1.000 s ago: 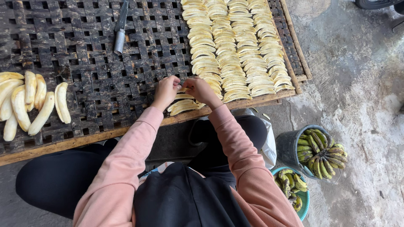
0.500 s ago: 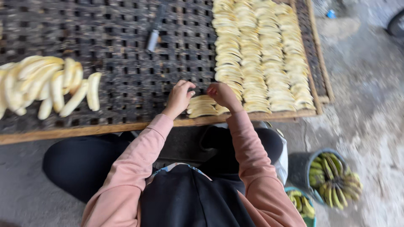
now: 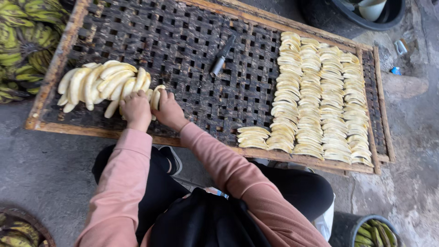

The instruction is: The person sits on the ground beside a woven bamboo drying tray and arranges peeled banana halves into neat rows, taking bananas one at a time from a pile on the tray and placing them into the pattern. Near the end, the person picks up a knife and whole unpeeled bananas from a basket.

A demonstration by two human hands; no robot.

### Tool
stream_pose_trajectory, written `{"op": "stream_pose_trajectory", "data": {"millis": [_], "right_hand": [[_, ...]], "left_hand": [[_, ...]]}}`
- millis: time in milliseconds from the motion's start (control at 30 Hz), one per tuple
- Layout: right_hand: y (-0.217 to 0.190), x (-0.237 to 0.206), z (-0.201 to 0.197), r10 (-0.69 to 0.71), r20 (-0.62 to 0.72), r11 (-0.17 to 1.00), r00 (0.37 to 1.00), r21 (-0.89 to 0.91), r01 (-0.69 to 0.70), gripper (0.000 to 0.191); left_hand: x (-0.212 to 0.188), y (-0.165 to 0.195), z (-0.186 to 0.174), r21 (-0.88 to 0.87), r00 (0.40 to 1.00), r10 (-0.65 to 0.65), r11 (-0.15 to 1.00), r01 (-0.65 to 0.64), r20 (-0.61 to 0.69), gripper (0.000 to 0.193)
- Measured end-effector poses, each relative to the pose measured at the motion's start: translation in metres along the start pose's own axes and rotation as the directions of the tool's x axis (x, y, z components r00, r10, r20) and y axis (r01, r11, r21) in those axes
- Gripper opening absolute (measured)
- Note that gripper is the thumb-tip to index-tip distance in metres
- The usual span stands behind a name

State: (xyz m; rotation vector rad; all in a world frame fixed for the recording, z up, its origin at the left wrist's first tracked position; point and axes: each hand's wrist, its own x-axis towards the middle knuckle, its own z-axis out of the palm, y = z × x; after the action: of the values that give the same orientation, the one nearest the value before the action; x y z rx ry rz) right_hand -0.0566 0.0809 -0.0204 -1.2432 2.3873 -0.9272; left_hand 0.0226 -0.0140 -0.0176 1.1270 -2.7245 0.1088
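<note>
A heap of peeled whole bananas (image 3: 98, 82) lies at the left end of a dark woven drying rack (image 3: 192, 50). My left hand (image 3: 136, 110) rests with fingers curled on the right edge of that heap. Beside it, my right hand (image 3: 168, 111) is closed around one peeled banana (image 3: 157, 97) standing at the heap's edge. Neat rows of flattened banana slices (image 3: 320, 96) cover the right part of the rack, with a short row (image 3: 254, 137) near the front edge.
A knife (image 3: 221, 56) lies on the rack's middle. Green banana bunches (image 3: 23, 41) are piled left of the rack. A bucket of green peels (image 3: 372, 233) stands at bottom right, a dark tub (image 3: 366, 13) at top right, a basket (image 3: 18, 231) bottom left.
Both hands have moved from the sliced bananas at the rack's front middle over to the heap of peeled bananas on the left. The view has swung left with them.
</note>
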Motion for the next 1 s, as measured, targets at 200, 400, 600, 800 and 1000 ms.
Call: {"op": "stream_pose_trajectory", "data": {"millis": [200, 400, 600, 800, 1000], "right_hand": [[-0.019, 0.023, 0.014, 0.169, -0.015, 0.971, 0.985, -0.169, -0.169, 0.081], [0.027, 0.034, -0.018, 0.263, 0.063, 0.960, 0.963, 0.079, -0.268, 0.058], [0.109, 0.008, -0.093, 0.024, 0.285, 0.566, 0.958, 0.786, -0.248, 0.042], [0.149, -0.039, -0.177, -0.068, -0.077, 0.998, 0.995, -0.016, 0.067, 0.036], [0.179, -0.079, -0.235, -0.083, -0.054, 0.994, 0.995, -0.076, 0.079, 0.029]], "left_hand": [[-0.003, 0.000, -0.009, -0.098, 0.999, -0.005, 0.995, 0.001, -0.037, 0.019], [-0.006, 0.011, -0.005, -0.652, 0.918, -0.136, 0.666, 0.363, 0.373, 0.036], [0.001, 0.079, 0.026, -0.560, 0.779, 0.325, -0.554, 0.616, 0.536, 0.020], [-0.009, 0.200, 0.031, -0.688, 0.874, 0.303, -0.539, 0.486, 0.380, 0.026], [-0.026, 0.264, 0.028, -0.904, 0.898, 0.340, -0.221, 0.366, 0.280, 0.035]]}}
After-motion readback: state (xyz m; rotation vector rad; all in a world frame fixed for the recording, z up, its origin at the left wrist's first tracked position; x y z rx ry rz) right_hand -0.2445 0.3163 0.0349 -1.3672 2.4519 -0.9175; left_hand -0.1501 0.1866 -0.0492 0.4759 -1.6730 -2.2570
